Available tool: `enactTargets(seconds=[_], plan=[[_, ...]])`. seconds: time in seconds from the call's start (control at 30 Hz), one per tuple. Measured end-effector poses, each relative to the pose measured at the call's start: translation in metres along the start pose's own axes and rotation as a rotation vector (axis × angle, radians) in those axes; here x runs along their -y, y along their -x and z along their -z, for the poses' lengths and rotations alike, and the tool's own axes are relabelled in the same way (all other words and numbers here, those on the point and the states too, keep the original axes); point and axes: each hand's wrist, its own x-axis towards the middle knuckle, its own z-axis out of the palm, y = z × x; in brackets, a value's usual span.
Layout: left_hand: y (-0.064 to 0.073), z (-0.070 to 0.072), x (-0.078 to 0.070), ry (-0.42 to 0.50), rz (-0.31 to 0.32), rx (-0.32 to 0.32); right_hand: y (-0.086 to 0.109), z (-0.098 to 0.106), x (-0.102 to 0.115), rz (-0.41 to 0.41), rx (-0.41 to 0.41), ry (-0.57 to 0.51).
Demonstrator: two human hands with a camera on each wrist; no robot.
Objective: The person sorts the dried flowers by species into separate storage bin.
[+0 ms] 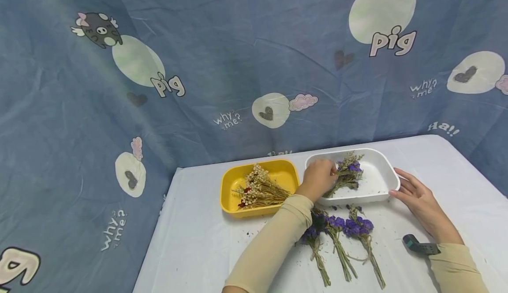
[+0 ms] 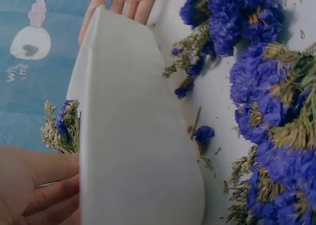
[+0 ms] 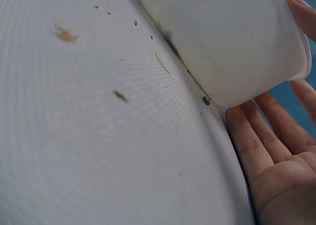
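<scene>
My left hand (image 1: 319, 177) reaches into the white tray (image 1: 382, 192) and pinches a bunch of dried purple flowers (image 1: 350, 171) near its stems. In the left wrist view the tray wall hides those fingertips, while the flower heads (image 2: 66, 126) rise past the rim. At the tray's right end, my right hand (image 1: 418, 200) touches the rim and corner with thumb and fairly straight fingers. The right wrist view shows its fingers (image 3: 256, 136) against the tray's outer end. Closer to me, three purple flower bunches (image 1: 359, 227) with twine-tied stems lie side by side, partly behind my left sleeve.
Left of the white tray stands a yellow tray (image 1: 228, 196) holding dried cream flowers (image 1: 258, 182) with a few red ones. A small dark device (image 1: 420, 245) is by my right wrist. Plant crumbs dot the white tablecloth (image 1: 190, 240); a blue printed curtain (image 1: 222, 63) hangs behind.
</scene>
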Motion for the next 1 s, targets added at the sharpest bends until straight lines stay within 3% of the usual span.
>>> enactTargets(seconds=[0.27,0.57,0.77,1.0], plan=[[0.001,-0.003,0.001,-0.002,0.021,0.053,-0.001,-0.001,0.000,0.013,0.007,0.004],[0.007,-0.006,0.005,0.083,0.003,0.082,-0.001,0.000,0.000,0.003,0.007,-0.028],[0.010,-0.005,0.006,0.089,-0.030,0.109,0.000,0.000,0.002,0.011,-0.004,0.017],[0.009,-0.009,0.004,0.077,-0.098,0.157,-0.001,0.000,0.001,0.002,-0.002,-0.045]])
